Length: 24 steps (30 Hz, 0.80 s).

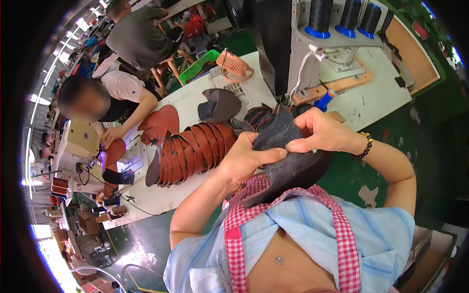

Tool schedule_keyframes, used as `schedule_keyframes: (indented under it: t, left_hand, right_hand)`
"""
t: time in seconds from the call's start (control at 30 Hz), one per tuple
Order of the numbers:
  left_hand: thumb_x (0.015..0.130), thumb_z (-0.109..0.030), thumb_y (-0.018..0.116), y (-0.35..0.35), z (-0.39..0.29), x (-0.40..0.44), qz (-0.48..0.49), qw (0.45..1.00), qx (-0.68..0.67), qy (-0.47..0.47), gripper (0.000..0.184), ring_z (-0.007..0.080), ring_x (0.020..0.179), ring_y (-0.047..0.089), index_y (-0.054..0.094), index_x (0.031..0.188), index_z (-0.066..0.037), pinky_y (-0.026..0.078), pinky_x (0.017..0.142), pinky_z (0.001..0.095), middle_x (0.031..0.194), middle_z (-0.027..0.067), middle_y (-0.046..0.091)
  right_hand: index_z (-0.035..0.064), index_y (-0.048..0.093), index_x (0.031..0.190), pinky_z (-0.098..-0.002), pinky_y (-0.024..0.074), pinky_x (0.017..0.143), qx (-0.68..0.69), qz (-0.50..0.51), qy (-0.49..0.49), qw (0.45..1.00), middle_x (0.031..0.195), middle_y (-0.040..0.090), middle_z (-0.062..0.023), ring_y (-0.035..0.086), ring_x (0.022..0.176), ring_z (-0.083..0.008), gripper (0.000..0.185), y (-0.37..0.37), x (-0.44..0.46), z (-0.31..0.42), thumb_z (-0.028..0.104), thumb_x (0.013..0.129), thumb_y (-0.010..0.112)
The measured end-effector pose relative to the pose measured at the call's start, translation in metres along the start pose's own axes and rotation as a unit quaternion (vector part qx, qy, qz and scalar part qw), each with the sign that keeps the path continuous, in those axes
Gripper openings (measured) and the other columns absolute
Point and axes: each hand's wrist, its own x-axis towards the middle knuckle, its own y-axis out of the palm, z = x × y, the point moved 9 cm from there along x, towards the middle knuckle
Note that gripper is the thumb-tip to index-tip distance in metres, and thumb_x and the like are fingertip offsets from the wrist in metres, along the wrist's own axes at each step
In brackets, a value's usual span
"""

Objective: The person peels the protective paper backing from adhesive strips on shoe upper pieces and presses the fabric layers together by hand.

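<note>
A dark leather shoe upper (293,171) hangs in front of my chest, its greyish lining side partly turned toward me. My left hand (248,158) grips its left edge, the thumb pressed flat on the lining. On the other side my right hand (322,133) pinches the same piece between thumb and fingers, so the two thumbs nearly meet. Left of my hands, a row of stacked reddish-brown uppers (195,154) lies on the white table (146,202). Another dark brown upper (222,105) rests behind that row.
A sewing machine post (276,49) stands ahead, with black thread cones (320,22) beside it. A blue spool (324,101) sits on the right-hand table. At left, a co-worker (122,93) handles a brown piece at another machine (78,139). A green basket (198,66) is behind the table.
</note>
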Motion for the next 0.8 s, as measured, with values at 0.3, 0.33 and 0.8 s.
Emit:
schedule_keyframes:
  t: [0.3, 0.33, 0.8]
  left_hand:
    - [0.076, -0.003, 0.072, 0.002, -0.017, -0.001, -0.015, 0.998, 0.033, 0.052, 0.024, 0.0114, 0.073, 0.062, 0.065, 0.096, 0.007, 0.052, 0.07, 0.0258, 0.086, 0.0086, 0.067]
    - [0.076, -0.003, 0.072, 0.003, -0.019, -0.001, -0.014, 0.998, 0.027, 0.055, 0.024, 0.0114, 0.073, 0.062, 0.065, 0.096, 0.007, 0.052, 0.07, 0.0258, 0.086, 0.0085, 0.066]
    - [0.082, -0.013, 0.071, -0.014, -0.021, 0.006, -0.047, 0.993, 0.083, 0.07, 0.022, 0.0084, 0.068, 0.058, 0.065, 0.094, 0.004, 0.049, 0.062, 0.0224, 0.08, 0.0029, 0.064]
  right_hand:
    - [-0.0027, 0.064, 0.09, -0.0202, 0.0445, 0.063, -0.196, -0.079, -0.2, 0.957, 0.078, 0.061, 0.0003, 0.051, 0.073, -0.0023, 0.023, 0.0, -0.015, 0.043, 0.018, 0.081, 0.07]
    - [-0.0027, 0.063, 0.09, -0.0201, 0.0444, 0.064, -0.188, -0.085, -0.212, 0.955, 0.078, 0.061, 0.0004, 0.051, 0.074, -0.0023, 0.022, 0.0, -0.015, 0.044, 0.017, 0.082, 0.068]
    - [-0.0035, 0.063, 0.098, -0.0211, 0.0475, 0.071, -0.023, 0.012, -0.095, 0.995, 0.087, 0.064, -0.0001, 0.056, 0.079, -0.004, 0.031, -0.01, 0.007, 0.018, 0.02, 0.081, 0.073]
